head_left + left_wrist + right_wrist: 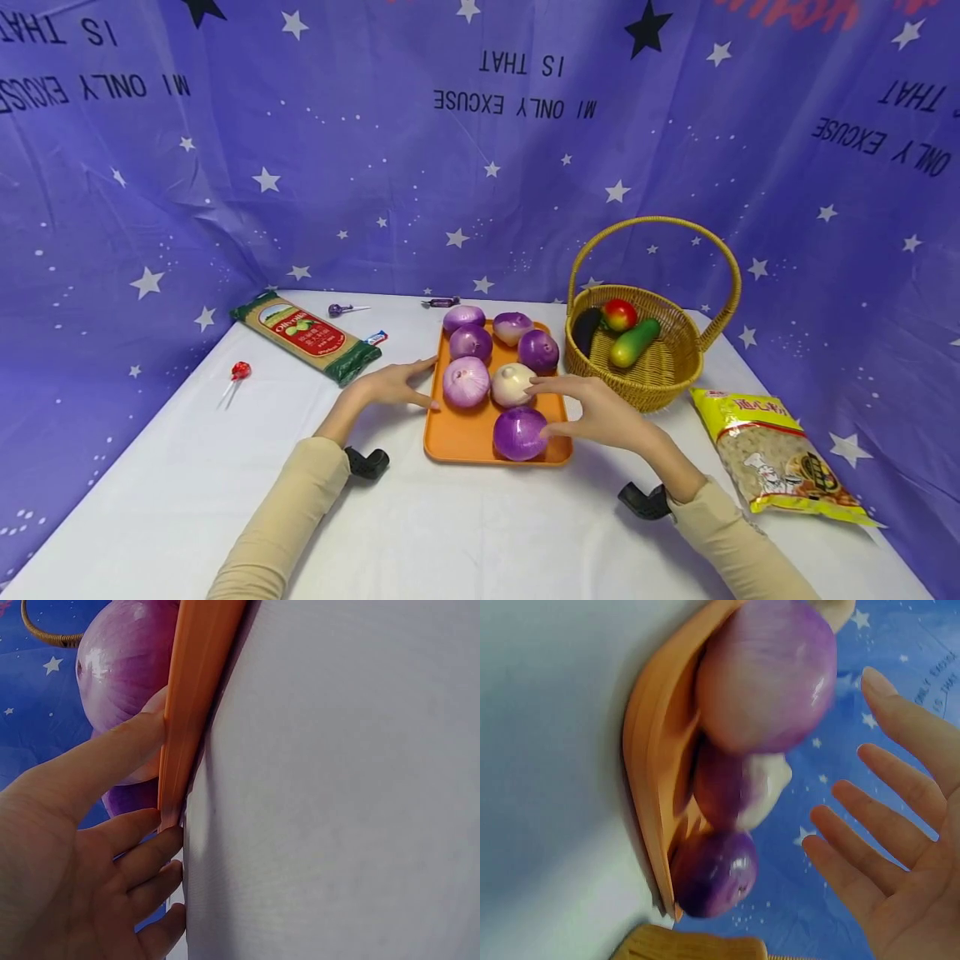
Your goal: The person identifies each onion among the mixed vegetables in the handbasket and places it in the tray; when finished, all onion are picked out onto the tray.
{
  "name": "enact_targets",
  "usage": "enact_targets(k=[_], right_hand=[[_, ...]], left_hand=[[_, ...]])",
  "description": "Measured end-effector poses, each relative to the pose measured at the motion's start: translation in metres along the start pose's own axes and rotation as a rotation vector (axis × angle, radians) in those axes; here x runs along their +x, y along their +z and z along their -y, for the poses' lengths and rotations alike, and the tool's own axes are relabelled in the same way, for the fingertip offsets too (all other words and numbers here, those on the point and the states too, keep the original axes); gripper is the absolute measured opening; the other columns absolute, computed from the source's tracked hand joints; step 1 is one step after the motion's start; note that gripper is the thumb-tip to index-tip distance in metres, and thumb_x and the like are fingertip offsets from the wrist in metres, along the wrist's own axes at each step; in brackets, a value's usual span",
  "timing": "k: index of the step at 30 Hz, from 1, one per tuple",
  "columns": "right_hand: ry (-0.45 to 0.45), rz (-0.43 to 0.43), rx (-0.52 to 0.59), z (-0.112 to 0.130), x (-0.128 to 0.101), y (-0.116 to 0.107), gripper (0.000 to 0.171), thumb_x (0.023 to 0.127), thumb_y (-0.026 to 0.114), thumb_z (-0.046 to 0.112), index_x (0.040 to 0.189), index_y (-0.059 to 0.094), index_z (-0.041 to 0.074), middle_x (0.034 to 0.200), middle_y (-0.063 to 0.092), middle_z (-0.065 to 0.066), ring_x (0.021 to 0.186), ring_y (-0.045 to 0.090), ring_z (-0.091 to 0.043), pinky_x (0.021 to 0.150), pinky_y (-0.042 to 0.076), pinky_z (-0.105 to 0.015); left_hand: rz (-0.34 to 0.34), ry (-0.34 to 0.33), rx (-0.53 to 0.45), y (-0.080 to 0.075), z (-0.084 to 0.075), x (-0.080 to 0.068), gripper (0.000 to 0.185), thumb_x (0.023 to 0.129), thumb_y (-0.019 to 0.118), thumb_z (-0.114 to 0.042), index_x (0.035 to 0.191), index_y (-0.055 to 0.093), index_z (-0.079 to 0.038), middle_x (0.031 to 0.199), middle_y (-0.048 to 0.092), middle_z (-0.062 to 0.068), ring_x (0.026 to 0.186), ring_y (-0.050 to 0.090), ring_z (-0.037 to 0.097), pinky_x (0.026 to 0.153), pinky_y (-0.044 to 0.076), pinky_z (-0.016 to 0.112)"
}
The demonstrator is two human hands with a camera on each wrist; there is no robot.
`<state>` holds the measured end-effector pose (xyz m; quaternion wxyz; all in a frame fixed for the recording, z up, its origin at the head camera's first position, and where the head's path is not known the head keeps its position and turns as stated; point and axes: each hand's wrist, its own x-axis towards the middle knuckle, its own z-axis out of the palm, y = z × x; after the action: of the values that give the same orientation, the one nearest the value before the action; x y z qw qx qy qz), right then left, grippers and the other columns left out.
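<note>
An orange tray (457, 437) holds several purple onions (520, 433) and one paler onion (513, 386). My left hand (390, 385) rests at the tray's left side. In the left wrist view, its thumb lies over the rim and its relaxed fingers reach the tray's outer side and the tabletop. My right hand (600, 410) hovers over the right part of the tray, beside the nearest purple onion. The right wrist view shows that hand (907, 832) with spread fingers, apart from the onions and holding nothing.
Right of the tray stands a wicker basket (675, 396) with a toy cucumber (634, 342), a red fruit (619, 315) and a dark eggplant-like item (586, 332). A yellow bag (780, 458) lies farther right. A pasta packet (303, 333), lollipops (240, 370) and wrapped candies (441, 302) lie left and behind.
</note>
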<state>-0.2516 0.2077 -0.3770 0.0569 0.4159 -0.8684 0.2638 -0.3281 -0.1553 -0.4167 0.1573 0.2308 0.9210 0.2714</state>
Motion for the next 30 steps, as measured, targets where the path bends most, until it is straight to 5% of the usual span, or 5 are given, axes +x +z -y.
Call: enact_targets(k=[8, 13, 17, 24, 30], right_hand=[[0.025, -0.127, -0.059, -0.018, -0.007, -0.019, 0.05, 0.079, 0.081, 0.024, 0.126, 0.065, 0.017, 0.127, 0.063, -0.002, 0.118, 0.057, -0.021, 0.098, 0.047, -0.043], [0.05, -0.339, -0.154, -0.035, -0.006, -0.035, 0.047, 0.08, 0.08, 0.014, 0.124, 0.066, 0.011, 0.132, 0.06, -0.011, 0.119, 0.056, -0.034, 0.096, 0.046, -0.051], [0.114, -0.455, -0.241, -0.042, -0.001, -0.046, 0.059, 0.081, 0.079, 0.016, 0.135, 0.057, 0.011, 0.147, 0.044, -0.011, 0.132, 0.041, -0.037, 0.104, 0.035, -0.059], [0.303, -0.344, -0.521, -0.037, 0.012, -0.053, 0.111, 0.077, 0.072, 0.059, 0.157, 0.004, 0.025, 0.159, -0.021, -0.005, 0.141, -0.024, -0.035, 0.108, -0.016, -0.063], [0.318, -0.327, -0.588, -0.03, 0.018, -0.048, 0.119, 0.072, 0.069, 0.069, 0.156, -0.002, 0.025, 0.158, -0.025, -0.005, 0.14, -0.026, -0.038, 0.104, -0.016, -0.069]], left_hand=[[-0.01, 0.03, 0.037, -0.004, 0.001, -0.003, 0.094, 0.082, 0.072, -0.049, 0.154, 0.025, -0.011, 0.153, 0.031, 0.017, 0.138, 0.03, 0.039, 0.112, 0.026, 0.052], [-0.262, 0.128, 0.088, -0.018, -0.014, -0.011, 0.08, 0.086, 0.072, -0.041, 0.148, 0.037, -0.006, 0.148, 0.039, 0.021, 0.136, 0.034, 0.04, 0.112, 0.027, 0.053], [-0.49, 0.169, 0.211, -0.026, -0.034, -0.014, 0.082, 0.087, 0.069, -0.046, 0.151, 0.034, -0.01, 0.153, 0.032, 0.015, 0.144, 0.017, 0.035, 0.116, 0.007, 0.055], [-0.72, 0.106, 0.503, -0.027, -0.057, -0.013, 0.113, 0.072, 0.065, -0.074, 0.156, 0.006, -0.029, 0.16, -0.019, 0.002, 0.141, -0.026, 0.031, 0.105, -0.021, 0.064], [-0.754, 0.103, 0.525, -0.025, -0.063, -0.011, 0.116, 0.067, 0.062, -0.081, 0.155, 0.002, -0.035, 0.159, -0.024, -0.001, 0.14, -0.028, 0.033, 0.104, -0.016, 0.069]])
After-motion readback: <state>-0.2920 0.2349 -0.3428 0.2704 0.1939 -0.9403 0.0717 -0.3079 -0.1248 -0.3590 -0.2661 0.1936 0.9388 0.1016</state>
